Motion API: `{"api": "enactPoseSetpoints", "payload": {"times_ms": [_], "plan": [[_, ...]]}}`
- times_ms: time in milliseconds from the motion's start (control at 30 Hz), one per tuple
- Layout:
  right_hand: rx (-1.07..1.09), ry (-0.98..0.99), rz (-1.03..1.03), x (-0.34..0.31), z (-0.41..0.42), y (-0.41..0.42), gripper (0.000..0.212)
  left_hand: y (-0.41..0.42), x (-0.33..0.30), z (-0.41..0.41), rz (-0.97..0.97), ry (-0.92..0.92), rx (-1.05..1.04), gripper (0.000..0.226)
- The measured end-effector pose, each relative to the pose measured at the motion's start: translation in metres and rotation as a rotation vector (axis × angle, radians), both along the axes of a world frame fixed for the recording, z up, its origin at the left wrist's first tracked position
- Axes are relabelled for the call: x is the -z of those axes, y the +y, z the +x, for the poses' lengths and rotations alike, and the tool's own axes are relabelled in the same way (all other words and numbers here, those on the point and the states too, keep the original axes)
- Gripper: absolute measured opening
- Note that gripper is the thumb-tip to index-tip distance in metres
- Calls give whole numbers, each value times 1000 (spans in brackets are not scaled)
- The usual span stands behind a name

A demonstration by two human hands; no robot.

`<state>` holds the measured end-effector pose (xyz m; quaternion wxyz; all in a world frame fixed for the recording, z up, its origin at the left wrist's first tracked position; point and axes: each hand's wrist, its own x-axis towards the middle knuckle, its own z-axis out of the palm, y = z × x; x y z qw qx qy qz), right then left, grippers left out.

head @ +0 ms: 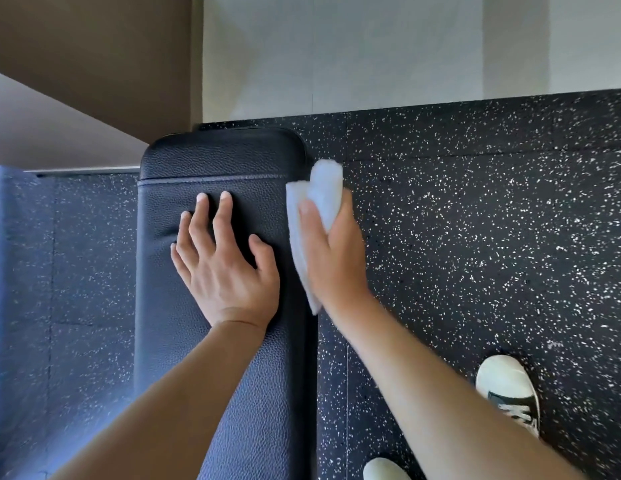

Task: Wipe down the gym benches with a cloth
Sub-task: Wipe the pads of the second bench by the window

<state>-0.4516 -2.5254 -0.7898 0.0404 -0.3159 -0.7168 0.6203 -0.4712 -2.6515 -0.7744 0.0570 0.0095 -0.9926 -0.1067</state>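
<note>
A black padded gym bench (198, 341) runs from the bottom of the view up to its rounded far end near the wall. My left hand (222, 261) lies flat on the bench top, fingers spread and straight. My right hand (331, 258) grips a white cloth (314, 199) and holds it against the bench's right side edge, thumb on top of the cloth. The cloth bunches above my fingers and hangs down along the edge below my palm.
Black speckled rubber flooring (475, 237) surrounds the bench. A pale wall (371, 53) rises just beyond the bench's far end, with a brown panel (94, 46) to the left. My white shoes (506, 386) stand on the floor at the bench's right.
</note>
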Motion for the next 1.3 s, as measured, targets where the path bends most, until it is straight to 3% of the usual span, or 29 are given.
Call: {"api": "enactPoseSetpoints", "payload": {"times_ms": [100,233,433,567,700,900,967,1067,1300], "plan": [[17,-36,-82,-2,74,-32,34,1,-1,1,1,9,-1,68],[1,-45,-113,-8,125,-58,22,-2,1,1,-9,53,7,66],[102,-30,-191,-2,9,-8,27,-2,1,0,16,52,-3,64],[97,34,-45,-3,-29,6,33,-1,1,1,29,34,-4,63],[92,38,-61,-1,55,-33,20,-2,-2,3,45,19,-4,65],[31,-8,-94,-17,203,-94,18,-1,-7,16,30,-52,8,63],[10,-52,-147,-19,210,-92,15,-8,-9,43,55,-67,31,63],[-20,-98,-207,-20,191,-82,30,-37,-14,107,79,-97,127,65],[13,-76,-72,-14,101,-49,29,-137,-20,268,-53,-210,295,71]]}}
